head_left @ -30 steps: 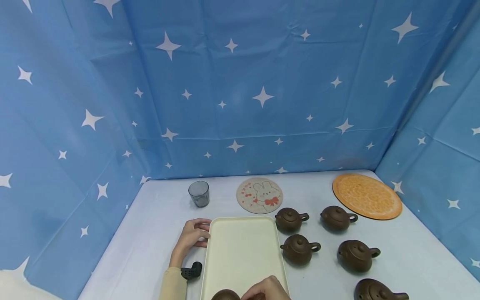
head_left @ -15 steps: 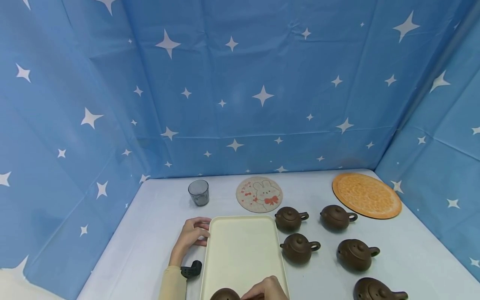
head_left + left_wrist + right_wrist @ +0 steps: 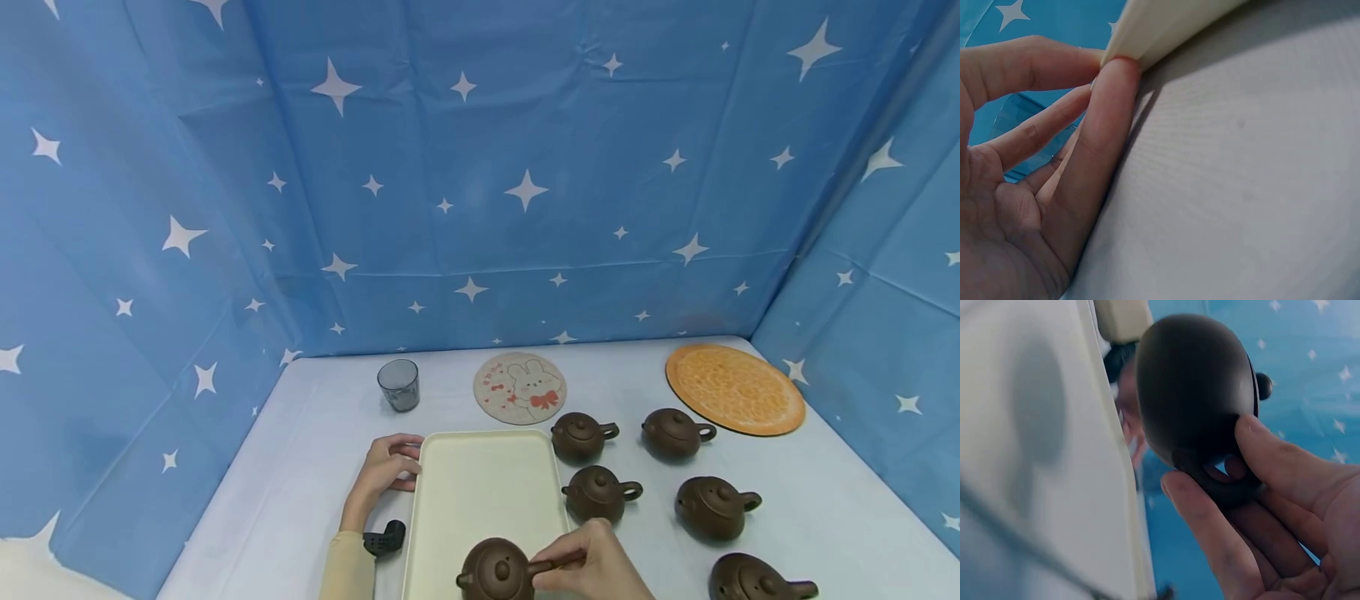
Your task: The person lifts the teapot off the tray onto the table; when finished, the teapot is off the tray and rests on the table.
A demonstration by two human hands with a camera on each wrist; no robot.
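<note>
In the head view my right hand (image 3: 596,562) grips a dark brown teapot (image 3: 497,571) by its handle, over the near part of a cream tray (image 3: 487,483). From the right wrist view, thumb and fingers pinch the handle, and the teapot (image 3: 1194,381) hangs above the tray (image 3: 1072,425), casting a shadow on it. My left hand (image 3: 386,471) is at the tray's far left side. Its thumb and index finger pinch the rim (image 3: 1154,28), as the left wrist view shows.
Several more brown teapots stand right of the tray, the closest being one teapot (image 3: 597,493) by its edge. Behind are a grey glass (image 3: 399,386), a rabbit-print round mat (image 3: 520,388) and an orange round mat (image 3: 735,390). A blue star curtain (image 3: 480,167) closes the back.
My right hand and the teapot have moved forward and to the right, bringing more of the teapot into the head view. My left hand stays at the tray's edge.
</note>
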